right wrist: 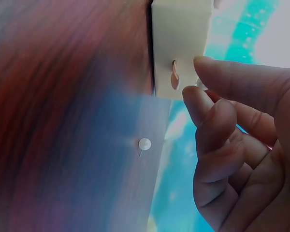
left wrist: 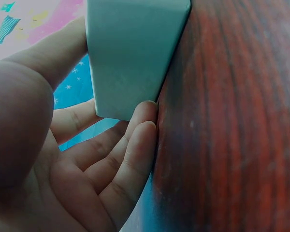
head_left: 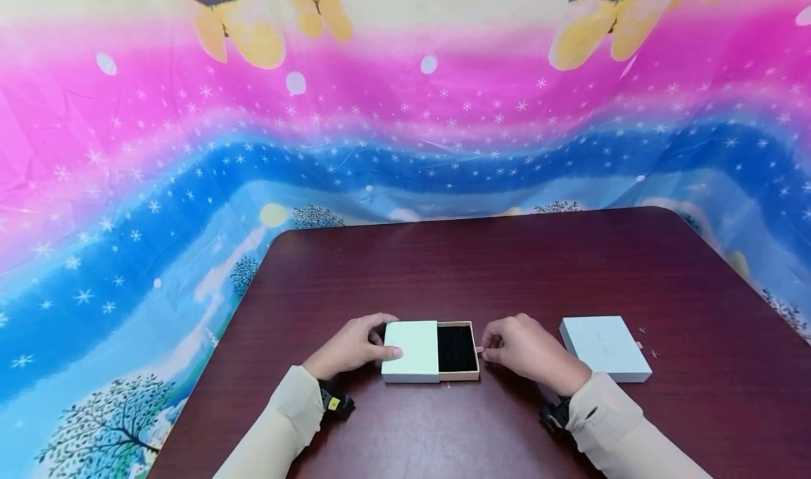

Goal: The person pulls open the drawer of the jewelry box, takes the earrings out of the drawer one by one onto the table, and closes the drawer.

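My left hand (head_left: 350, 347) grips the closed end of a white slide-out gift box (head_left: 410, 349), thumb on top and fingers round the side. Its drawer (head_left: 459, 377) stands partly out to the right, showing a black foam insert (head_left: 455, 348). A small ribbon pull (right wrist: 175, 77) loops from the drawer's end. Right beside it is my right hand (head_left: 529, 349), thumb and index fingertips a little apart, other fingers curled. In the right wrist view the loop hangs free of those fingertips, and a pale spot shows between them. A pearl stud earring (right wrist: 144, 144) lies on the table.
A square white lid or box (head_left: 605, 347) lies to the right, by the right wrist. Several tiny items (head_left: 655, 354) lie just beyond its right side. The dark red wooden table (head_left: 443, 275) ends at a printed cloth backdrop (head_left: 405, 162).
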`<state>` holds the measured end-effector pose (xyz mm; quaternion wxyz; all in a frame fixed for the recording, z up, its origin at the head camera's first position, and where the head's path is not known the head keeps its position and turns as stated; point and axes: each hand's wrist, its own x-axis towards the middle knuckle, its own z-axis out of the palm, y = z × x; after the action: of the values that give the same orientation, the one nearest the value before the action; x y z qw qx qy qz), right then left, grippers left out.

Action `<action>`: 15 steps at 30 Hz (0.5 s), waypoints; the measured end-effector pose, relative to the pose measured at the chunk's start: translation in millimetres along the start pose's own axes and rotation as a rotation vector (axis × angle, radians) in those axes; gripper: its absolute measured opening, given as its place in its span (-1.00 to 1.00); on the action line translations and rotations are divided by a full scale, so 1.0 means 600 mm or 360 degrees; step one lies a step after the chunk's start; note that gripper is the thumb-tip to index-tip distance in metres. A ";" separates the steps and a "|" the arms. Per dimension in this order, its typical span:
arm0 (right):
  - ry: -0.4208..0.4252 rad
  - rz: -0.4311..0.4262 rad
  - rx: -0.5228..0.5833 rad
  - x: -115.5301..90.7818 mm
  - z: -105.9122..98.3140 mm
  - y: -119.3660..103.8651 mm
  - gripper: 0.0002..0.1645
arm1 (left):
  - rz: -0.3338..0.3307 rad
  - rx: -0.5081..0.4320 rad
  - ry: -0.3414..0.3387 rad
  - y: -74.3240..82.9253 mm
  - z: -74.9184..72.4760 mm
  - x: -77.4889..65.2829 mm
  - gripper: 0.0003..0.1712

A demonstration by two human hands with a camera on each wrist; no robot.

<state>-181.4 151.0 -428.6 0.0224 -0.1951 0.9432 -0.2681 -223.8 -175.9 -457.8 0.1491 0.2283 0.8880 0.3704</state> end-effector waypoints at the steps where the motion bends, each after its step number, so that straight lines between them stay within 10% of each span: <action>1: -0.0003 0.0004 0.0000 0.000 0.000 0.001 -0.80 | 0.0001 -0.0001 -0.0001 0.000 0.000 0.000 -0.20; 15: -0.0011 0.0039 0.0000 -0.004 -0.003 0.011 -0.81 | 0.0014 0.0018 -0.0001 0.002 -0.001 -0.001 -0.20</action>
<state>-181.8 158.1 -430.5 0.0288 -0.1843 0.9454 -0.2672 -223.4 -175.6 -456.6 0.1465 0.2333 0.8889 0.3660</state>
